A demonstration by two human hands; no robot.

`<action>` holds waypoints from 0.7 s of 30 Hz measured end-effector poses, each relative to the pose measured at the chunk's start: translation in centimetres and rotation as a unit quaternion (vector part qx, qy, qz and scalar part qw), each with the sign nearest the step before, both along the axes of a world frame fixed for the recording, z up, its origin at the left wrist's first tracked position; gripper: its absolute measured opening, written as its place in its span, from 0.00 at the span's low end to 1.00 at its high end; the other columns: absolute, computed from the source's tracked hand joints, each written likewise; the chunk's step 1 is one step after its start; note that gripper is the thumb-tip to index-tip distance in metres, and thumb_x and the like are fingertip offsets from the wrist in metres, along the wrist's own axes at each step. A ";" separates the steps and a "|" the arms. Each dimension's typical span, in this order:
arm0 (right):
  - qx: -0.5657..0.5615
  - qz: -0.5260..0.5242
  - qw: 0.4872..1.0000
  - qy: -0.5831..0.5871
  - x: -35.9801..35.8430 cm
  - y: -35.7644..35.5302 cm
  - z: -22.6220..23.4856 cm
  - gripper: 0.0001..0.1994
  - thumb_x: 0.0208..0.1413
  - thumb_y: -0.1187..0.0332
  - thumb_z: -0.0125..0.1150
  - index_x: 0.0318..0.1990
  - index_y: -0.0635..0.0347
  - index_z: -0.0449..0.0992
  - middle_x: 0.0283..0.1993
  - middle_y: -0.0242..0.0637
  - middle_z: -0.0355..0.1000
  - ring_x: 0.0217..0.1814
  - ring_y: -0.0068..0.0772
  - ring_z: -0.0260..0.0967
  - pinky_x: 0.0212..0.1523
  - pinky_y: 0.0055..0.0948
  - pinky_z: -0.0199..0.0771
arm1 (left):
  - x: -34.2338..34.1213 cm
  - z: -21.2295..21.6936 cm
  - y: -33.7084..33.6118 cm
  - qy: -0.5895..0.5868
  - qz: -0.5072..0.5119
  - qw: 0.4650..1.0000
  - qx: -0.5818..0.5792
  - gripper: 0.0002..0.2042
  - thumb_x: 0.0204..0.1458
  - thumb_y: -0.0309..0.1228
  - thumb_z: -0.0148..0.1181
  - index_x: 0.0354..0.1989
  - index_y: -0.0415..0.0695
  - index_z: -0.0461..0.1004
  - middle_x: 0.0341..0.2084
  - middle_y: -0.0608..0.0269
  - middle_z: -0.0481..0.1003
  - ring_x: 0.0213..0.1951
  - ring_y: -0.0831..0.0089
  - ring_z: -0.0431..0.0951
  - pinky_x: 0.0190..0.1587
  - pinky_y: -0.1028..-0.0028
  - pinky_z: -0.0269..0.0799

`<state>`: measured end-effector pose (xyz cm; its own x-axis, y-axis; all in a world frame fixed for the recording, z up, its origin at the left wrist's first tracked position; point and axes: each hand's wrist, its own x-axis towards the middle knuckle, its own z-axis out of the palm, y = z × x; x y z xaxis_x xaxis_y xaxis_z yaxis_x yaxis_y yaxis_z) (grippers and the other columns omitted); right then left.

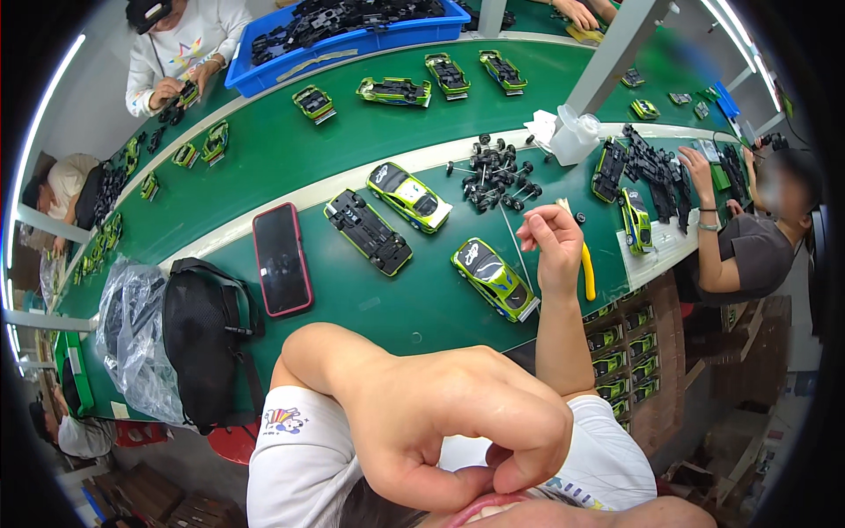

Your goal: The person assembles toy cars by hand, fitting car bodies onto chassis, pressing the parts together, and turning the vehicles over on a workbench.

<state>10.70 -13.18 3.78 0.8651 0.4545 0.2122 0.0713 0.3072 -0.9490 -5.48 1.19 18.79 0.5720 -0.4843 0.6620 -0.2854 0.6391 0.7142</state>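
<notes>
Fingers of the left hand curl in at the lips, any hold hidden; the right hand hangs loosely half-curled, empty, with a green toy car at its eight o'clock, wheel axles at eleven.

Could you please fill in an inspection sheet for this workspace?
Surface: green benchtop, partly covered.
Job's things: two green toy cars upright, an overturned car, piled wheel axles.
Clutter: phone, black bag, clear plastic bag, curved yellow item.
Hands: left hand curled at the mouth; right hand above the benchtop, loosely bent, grasp unclear.
Cables: nothing clearly seen; thin pale line by the right hand unidentified.
Surroundings: blue bin of black parts; co-worker at right.
</notes>
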 end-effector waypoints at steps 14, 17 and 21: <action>-0.001 -0.025 0.999 -0.021 0.8 -0.2 0.7 0.06 0.55 0.71 0.57 0.35 0.66 0.74 0.26 0.36 0.73 0.22 0.18 0.66 0.25 0.15 0.66 | 0.9 0.0 -1.5 -0.229 0.551 0.785 0.168 0.09 0.54 0.29 0.48 0.36 0.40 0.75 0.28 0.58 0.74 0.22 0.71 0.70 0.25 0.76 0.67; -0.001 -0.013 1.000 -0.023 0.7 0.4 -0.3 0.07 0.55 0.70 0.58 0.35 0.66 0.74 0.26 0.37 0.74 0.22 0.18 0.67 0.25 0.14 0.66 | -1.2 0.4 -0.4 -0.159 0.576 0.770 0.224 0.11 0.56 0.31 0.45 0.37 0.39 0.73 0.28 0.57 0.74 0.23 0.70 0.71 0.25 0.76 0.68; -0.015 -0.018 0.999 -0.021 0.2 0.7 -0.2 0.05 0.55 0.72 0.58 0.35 0.66 0.74 0.26 0.37 0.74 0.23 0.18 0.68 0.24 0.15 0.67 | -6.1 3.1 -0.1 -0.102 0.585 0.750 0.290 0.13 0.59 0.33 0.41 0.38 0.38 0.70 0.29 0.55 0.74 0.24 0.68 0.72 0.24 0.76 0.70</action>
<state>10.93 -12.46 3.62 0.8717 0.4294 0.2359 0.1229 0.2744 -0.9537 -11.59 1.05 21.92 0.7458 0.0311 0.6654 -0.5495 -0.5359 0.6409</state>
